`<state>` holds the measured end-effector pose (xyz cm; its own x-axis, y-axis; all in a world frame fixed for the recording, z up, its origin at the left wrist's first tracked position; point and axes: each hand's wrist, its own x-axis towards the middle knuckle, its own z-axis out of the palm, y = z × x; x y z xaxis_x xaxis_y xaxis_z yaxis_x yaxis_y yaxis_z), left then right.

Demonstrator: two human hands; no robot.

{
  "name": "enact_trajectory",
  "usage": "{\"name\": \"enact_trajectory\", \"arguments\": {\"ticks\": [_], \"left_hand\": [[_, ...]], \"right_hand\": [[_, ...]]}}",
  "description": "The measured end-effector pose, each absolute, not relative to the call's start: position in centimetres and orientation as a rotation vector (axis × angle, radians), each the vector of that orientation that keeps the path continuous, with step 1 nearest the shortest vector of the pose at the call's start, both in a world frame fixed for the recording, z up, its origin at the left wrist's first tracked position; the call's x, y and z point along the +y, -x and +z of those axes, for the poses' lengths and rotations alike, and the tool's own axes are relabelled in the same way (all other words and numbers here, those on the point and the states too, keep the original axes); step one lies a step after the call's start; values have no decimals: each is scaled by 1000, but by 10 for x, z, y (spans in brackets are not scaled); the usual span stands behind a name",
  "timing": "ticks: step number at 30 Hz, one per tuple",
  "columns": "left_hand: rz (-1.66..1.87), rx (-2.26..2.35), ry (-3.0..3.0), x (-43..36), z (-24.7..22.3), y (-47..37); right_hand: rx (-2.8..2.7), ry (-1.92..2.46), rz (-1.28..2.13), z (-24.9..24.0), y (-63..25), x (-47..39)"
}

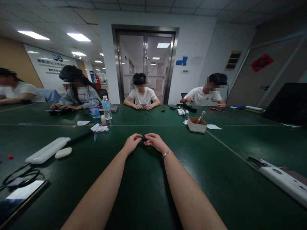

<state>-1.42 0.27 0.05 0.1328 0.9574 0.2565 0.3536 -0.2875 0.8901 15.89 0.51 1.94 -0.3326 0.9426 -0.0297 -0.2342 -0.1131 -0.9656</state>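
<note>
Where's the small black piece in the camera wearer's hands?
In the head view, the black piece is just below the picture's centre, held between the left hand and right hand, left of the box.

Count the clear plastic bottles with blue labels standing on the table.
2: one blue-labelled clear plastic bottle stands toward the left on the green table's far half; the other bottle stands just right of it. Neither is hidden.

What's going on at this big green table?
Somebody's left hand and right hand are holding a small dark thing between their fingertips, over the table. It's too small to tell what it is. Across from them, another person sits with head bowed. A box and two bottles stand farther off.
</note>
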Motion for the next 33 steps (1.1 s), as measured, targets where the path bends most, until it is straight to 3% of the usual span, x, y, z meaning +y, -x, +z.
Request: {"name": "enact_trajectory", "arguments": {"ticks": [33], "left_hand": [[1138,1288,-1768,5,-2,15]], "right_hand": [[-1230,916,1611,18,-160,7]]}}
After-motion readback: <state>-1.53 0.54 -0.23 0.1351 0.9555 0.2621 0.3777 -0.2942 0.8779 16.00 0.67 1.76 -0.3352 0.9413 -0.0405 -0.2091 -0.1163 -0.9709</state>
